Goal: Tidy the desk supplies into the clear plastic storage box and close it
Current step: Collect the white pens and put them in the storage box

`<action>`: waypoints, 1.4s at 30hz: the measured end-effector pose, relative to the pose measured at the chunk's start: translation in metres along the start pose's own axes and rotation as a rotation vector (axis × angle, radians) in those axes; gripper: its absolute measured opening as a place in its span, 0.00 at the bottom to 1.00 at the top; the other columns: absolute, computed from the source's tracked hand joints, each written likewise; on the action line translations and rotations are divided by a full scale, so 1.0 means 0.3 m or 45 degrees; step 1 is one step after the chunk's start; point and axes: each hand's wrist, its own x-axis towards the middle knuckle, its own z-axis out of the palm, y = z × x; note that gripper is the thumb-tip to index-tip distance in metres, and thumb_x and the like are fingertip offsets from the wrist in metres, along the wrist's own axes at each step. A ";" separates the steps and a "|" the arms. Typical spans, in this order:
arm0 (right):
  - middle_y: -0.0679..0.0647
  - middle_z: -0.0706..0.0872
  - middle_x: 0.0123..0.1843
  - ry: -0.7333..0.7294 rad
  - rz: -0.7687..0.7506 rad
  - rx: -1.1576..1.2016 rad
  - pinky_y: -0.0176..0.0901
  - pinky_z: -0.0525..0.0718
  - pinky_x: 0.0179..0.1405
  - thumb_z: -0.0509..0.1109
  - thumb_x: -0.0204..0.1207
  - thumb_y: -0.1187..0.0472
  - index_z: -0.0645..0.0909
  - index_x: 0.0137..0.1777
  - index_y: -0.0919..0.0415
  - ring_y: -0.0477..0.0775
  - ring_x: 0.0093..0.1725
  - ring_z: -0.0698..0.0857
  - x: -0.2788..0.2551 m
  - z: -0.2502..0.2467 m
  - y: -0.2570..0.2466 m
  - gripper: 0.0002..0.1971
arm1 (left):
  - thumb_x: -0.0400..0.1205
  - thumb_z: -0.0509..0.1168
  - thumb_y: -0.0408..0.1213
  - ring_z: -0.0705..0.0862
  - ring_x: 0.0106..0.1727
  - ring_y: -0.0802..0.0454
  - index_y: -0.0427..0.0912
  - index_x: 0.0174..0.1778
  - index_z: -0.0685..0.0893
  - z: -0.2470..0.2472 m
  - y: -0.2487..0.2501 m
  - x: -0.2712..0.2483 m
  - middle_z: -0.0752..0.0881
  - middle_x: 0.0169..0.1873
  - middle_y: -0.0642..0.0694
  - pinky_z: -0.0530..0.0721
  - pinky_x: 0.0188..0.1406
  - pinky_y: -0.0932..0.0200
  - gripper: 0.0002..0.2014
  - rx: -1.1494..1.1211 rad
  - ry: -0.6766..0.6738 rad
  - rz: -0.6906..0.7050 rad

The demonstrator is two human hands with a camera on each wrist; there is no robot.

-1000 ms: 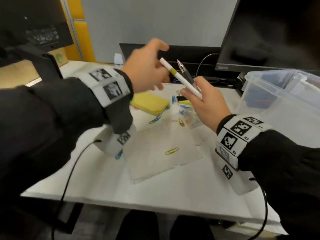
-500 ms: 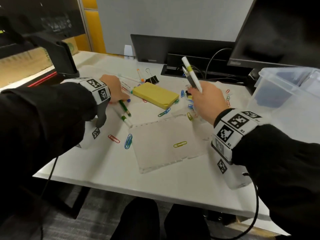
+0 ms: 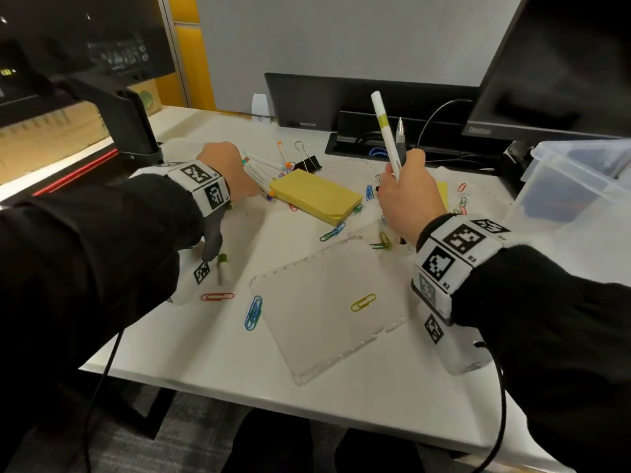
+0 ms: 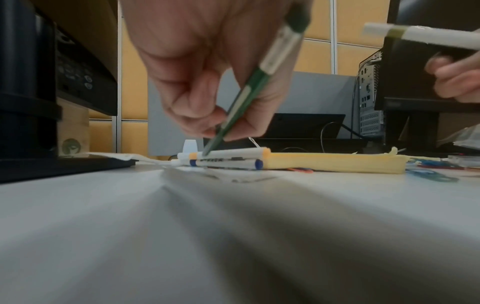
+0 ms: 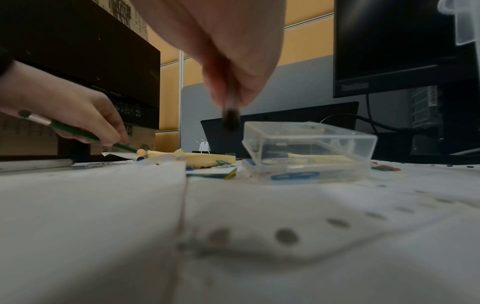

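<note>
My left hand (image 3: 225, 165) pinches a green marker (image 4: 249, 90) low over the desk, its tip touching white markers (image 4: 228, 158) that lie beside the yellow sticky pad (image 3: 317, 196). My right hand (image 3: 406, 186) grips a white marker with a yellow-green band (image 3: 386, 131) and a dark pen (image 3: 400, 138), both pointing up. The pen's lower end (image 5: 230, 121) sticks out under the fingers. The big clear storage box (image 3: 573, 179) stands open at the right edge.
Several coloured paper clips (image 3: 253, 312) are scattered over the desk and on a flat translucent sheet (image 3: 327, 302). A small clear case (image 5: 309, 148) sits near my right hand. A black binder clip (image 3: 307, 162), monitor (image 3: 563, 63) and cables stand behind.
My left hand let the pens pass to the right hand, dropped to the desk, took up a green marker and slid forward to the markers by the sticky pad. The right hand turned its pens upright.
</note>
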 end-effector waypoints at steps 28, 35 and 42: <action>0.51 0.66 0.26 -0.080 -0.139 0.111 0.41 0.64 0.25 0.57 0.79 0.59 0.62 0.26 0.56 0.51 0.27 0.66 -0.055 0.010 -0.083 0.18 | 0.74 0.67 0.59 0.75 0.23 0.56 0.43 0.19 0.75 -0.063 -0.137 -0.127 0.76 0.08 0.53 0.72 0.25 0.65 0.26 0.318 -0.416 -0.059; 0.58 0.78 0.35 -0.120 -0.102 0.171 0.37 0.80 0.25 0.53 0.82 0.60 0.70 0.41 0.62 0.52 0.26 0.78 -0.008 0.063 -0.092 0.10 | 0.83 0.58 0.46 0.84 0.39 0.46 0.35 0.36 0.77 -0.032 -0.127 -0.079 0.80 0.32 0.46 0.82 0.38 0.61 0.18 -0.017 -0.335 -0.111; 0.58 0.77 0.41 -0.126 -0.110 0.055 0.54 0.83 0.49 0.56 0.83 0.53 0.76 0.54 0.65 0.57 0.39 0.76 0.032 0.113 -0.102 0.15 | 0.86 0.51 0.41 0.81 0.32 0.45 0.34 0.44 0.77 -0.027 -0.106 0.018 0.79 0.33 0.42 0.78 0.26 0.62 0.16 -0.345 -0.190 -0.084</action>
